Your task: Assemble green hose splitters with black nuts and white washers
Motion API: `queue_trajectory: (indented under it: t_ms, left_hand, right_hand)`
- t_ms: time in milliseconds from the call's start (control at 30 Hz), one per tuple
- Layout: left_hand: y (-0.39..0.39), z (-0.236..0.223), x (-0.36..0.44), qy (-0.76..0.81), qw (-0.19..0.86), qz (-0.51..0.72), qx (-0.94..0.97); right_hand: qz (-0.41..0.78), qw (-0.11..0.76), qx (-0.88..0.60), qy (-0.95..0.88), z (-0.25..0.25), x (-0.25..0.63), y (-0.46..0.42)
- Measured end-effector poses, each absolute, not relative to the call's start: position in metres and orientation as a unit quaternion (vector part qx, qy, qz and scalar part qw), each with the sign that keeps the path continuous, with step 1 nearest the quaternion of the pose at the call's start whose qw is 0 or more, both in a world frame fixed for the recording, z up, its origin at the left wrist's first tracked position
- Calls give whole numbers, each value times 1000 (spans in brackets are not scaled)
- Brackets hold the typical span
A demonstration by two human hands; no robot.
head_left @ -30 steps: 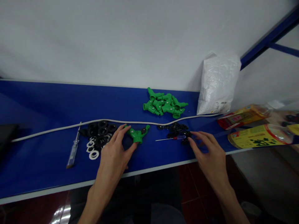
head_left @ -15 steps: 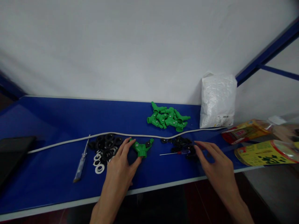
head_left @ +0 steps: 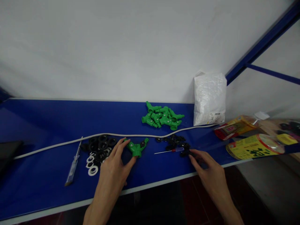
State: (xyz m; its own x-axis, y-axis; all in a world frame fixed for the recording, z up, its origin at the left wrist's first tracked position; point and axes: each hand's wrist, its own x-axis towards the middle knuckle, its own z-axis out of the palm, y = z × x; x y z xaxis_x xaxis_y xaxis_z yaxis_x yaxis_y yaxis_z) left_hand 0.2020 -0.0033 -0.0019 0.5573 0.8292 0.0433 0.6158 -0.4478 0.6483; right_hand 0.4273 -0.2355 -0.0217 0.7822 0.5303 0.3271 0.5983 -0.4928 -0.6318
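Note:
A green Y-shaped hose connector (head_left: 136, 151) with a black piece on its right branch stands on the blue tabletop. My left hand (head_left: 117, 165) grips it from the left, thumb and fingers closed around its left branch. At the edge of a heap of small black parts (head_left: 173, 141), my right hand (head_left: 208, 168) is closed in a pinch on a small black part (head_left: 186, 153), whose exact shape I cannot make out. Close beside those fingertips lies a small screwdriver (head_left: 164, 152) with a red and blue handle, its shaft pointing left.
Several green connectors (head_left: 161, 116) are piled farther back. Black rings (head_left: 103, 144) and white rings (head_left: 93, 170) lie left of my left hand, beside a clear-handled screwdriver (head_left: 72, 170). A white cable (head_left: 65, 143) crosses the table. A white package (head_left: 209, 100) and bottles (head_left: 256, 147) occupy the right.
My right hand's fingers have closed together at the heap of small black parts. My left hand keeps its hold on the green connector. The whole view has shifted slightly.

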Motion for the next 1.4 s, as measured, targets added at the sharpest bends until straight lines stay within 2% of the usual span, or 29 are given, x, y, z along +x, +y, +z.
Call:
queue_trajectory:
  t_ms: [200, 333, 433, 567, 933, 1400]
  left_hand:
    - [-4, 0, 202, 441, 298, 175, 828]
    - [-4, 1, 202, 439, 300, 174, 829]
    - [-5, 1, 201, 437, 302, 174, 829]
    - [-5, 1, 201, 442, 313, 175, 822]
    - [-3, 3, 201, 438, 326, 159, 822]
    - [-4, -10, 200, 415, 324, 209, 824]
  right_hand:
    - [85, 582, -801, -116, -10, 427, -231]
    - [146, 670, -725, -60, -6, 425, -229]
    - [168, 706, -687, -34, -3, 424, -227]
    - [185, 724, -664, -27, 3, 421, -222]
    - [173, 704, -685, -70, 15, 404, -208]
    - [320, 722, -589, -175, 24, 346, -148]
